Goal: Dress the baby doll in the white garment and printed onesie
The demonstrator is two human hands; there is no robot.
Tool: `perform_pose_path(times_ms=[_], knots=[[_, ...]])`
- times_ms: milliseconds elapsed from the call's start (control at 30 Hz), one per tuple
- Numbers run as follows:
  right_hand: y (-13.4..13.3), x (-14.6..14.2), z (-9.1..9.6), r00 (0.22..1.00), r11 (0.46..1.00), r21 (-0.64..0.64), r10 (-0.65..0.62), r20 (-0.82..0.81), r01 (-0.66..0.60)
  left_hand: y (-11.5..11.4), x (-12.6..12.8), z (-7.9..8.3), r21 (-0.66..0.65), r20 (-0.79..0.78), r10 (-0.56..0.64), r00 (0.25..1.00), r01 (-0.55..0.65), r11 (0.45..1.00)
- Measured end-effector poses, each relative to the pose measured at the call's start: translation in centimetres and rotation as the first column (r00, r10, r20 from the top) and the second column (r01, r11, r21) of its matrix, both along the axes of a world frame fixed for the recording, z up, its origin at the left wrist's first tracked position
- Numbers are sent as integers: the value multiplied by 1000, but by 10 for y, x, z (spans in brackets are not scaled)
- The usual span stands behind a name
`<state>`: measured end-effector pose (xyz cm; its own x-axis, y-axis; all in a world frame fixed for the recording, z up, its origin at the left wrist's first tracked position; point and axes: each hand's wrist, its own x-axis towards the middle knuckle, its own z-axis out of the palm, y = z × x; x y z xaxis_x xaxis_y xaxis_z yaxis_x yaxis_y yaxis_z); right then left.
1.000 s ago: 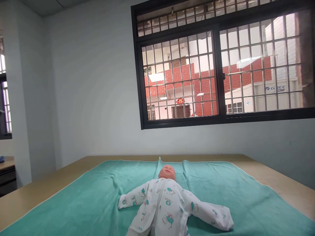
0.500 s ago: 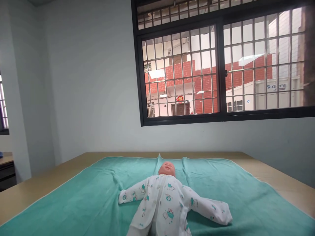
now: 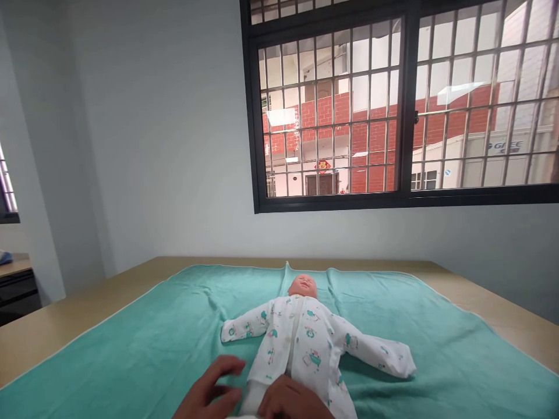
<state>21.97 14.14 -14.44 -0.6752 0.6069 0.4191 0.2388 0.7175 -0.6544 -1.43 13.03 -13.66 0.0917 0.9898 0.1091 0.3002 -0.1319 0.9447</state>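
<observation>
Doll (image 3: 303, 286) with a smooth, rounded head lay face up on a soft-looking, creased green cloth (image 3: 144, 349) spread over a wood-toned table (image 3: 502, 314), its white printed jacket (image 3: 312, 340) loose and limp in thin-looking fabric. It looked light, firm at the head and pliant at the sleeves, likely best supported beneath head and torso. The left hand (image 3: 209, 391) had fingers spread just beside the jacket, while the curled right hand (image 3: 294, 398) covered its lower front, the grip impossible to tell
</observation>
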Motion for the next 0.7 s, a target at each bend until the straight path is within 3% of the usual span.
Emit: perform_pose_path(times_ms=[67,133,200,267,367,433,500,567,600,700], knots=[[5,7,-2,993,963,239,-121,-14,121,22,21,2,162,-165,-46,985,73,984],[9,17,-2,940,834,452,-339,-35,317,39,45,4,290,-325,-59,944,159,944],[12,25,-3,856,695,559,-514,-55,453,51,61,6,342,-427,-29,904,191,920],[16,27,-7,793,634,572,-607,-50,521,60,65,6,341,-432,19,902,143,929],[19,28,-15,792,669,525,-610,-15,526,74,48,1,254,-301,71,951,8,967],[21,34,-17,789,705,420,-613,-44,571,85,28,-6,181,-199,111,974,-75,981],[23,50,-15,729,682,287,-678,-95,673,97,9,-15,114,-129,179,975,-165,980],[28,73,-11,606,578,211,-789,-103,788,108,-4,-25,65,-102,266,959,-260,963],[30,87,-11,527,502,212,-846,-82,839,113,-8,-31,70,-101,309,946,-303,950],[38,119,-14,289,257,368,-957,-33,893,120,-9,-45,223,-144,366,919,-330,917]])
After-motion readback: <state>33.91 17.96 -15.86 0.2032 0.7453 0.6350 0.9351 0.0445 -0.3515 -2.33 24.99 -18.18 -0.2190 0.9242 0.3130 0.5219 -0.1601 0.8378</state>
